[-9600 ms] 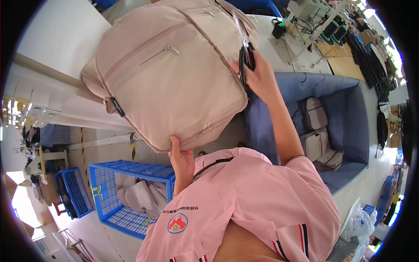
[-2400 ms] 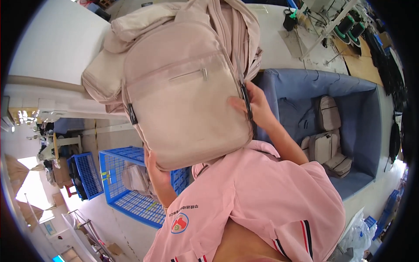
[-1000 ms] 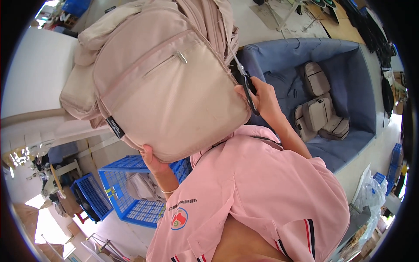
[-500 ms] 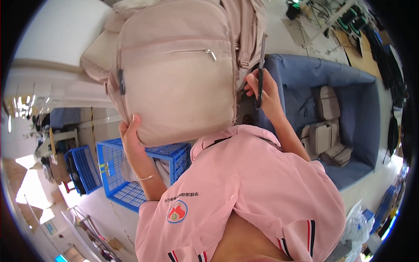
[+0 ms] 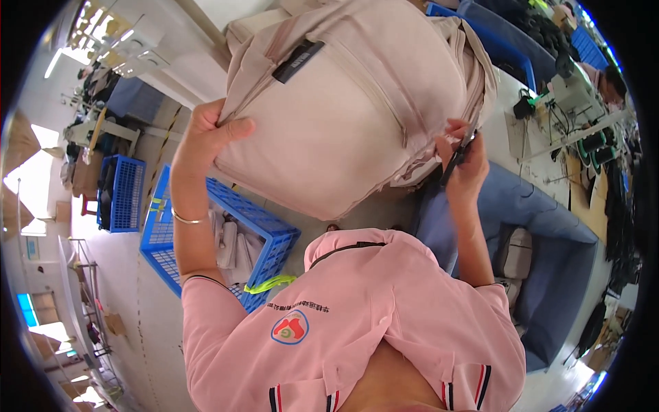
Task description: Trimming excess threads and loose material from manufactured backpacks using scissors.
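Note:
A large beige backpack [image 5: 329,130] hangs in front of me, tilted, with a zipper across its front and a dark label on its upper left side. My left hand [image 5: 211,134] grips the bag's left edge, thumb pressed on the front panel. On the bag's right side, my right hand [image 5: 468,161] holds dark-handled scissors [image 5: 456,159], blades pointing up along the seam. The fingertips of this hand touch the fabric at the bag's right edge, where loose threads or trim show. Whether they pinch a thread is too small to tell.
Below the bag at left stands a blue plastic crate [image 5: 271,237] holding pale pieces. A blue fabric-lined bin [image 5: 549,288] with beige bags is at right. Farther off are another blue crate [image 5: 123,192] and a sewing machine [image 5: 573,93], with a person beyond it.
The backpack has turned and tilted, its lower corner now pointing down toward me. My left hand has risen along its left edge. My right hand with the scissors has shifted right, against the seam.

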Motion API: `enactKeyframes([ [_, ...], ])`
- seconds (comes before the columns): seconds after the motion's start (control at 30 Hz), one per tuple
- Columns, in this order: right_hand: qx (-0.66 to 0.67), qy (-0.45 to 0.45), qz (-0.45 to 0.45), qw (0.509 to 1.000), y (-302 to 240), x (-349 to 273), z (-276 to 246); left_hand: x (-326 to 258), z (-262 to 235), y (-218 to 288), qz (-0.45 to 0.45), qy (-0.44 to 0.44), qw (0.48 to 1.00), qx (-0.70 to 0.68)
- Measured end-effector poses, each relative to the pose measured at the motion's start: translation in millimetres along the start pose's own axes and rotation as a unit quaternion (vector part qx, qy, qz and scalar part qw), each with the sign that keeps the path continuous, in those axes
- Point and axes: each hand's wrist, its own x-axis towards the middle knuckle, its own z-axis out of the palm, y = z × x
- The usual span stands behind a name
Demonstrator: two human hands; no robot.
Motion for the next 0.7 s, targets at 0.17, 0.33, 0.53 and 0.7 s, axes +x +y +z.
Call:
enactKeyframes([
  [0.17,-0.063,0.008,-0.186,0.98,-66.4,53.3,5.7,14.7,-6.3,56.7,0.001,-0.115,0.99,0.08],
  [0.33,-0.091,-0.217,-0.21,0.949,-82.2,76.9,15.6,56.2,-2.8,69.3,-0.017,-0.246,0.953,0.176],
  [0.53,-0.052,-0.258,-0.033,0.964,-60.7,71.1,17.6,92.2,27.4,62.9,-0.007,-0.247,0.942,0.228],
  [0.7,-0.023,-0.202,0.016,0.979,-50.0,74.9,8.5,93.2,56.7,32.8,0.203,0.019,0.932,0.298],
])
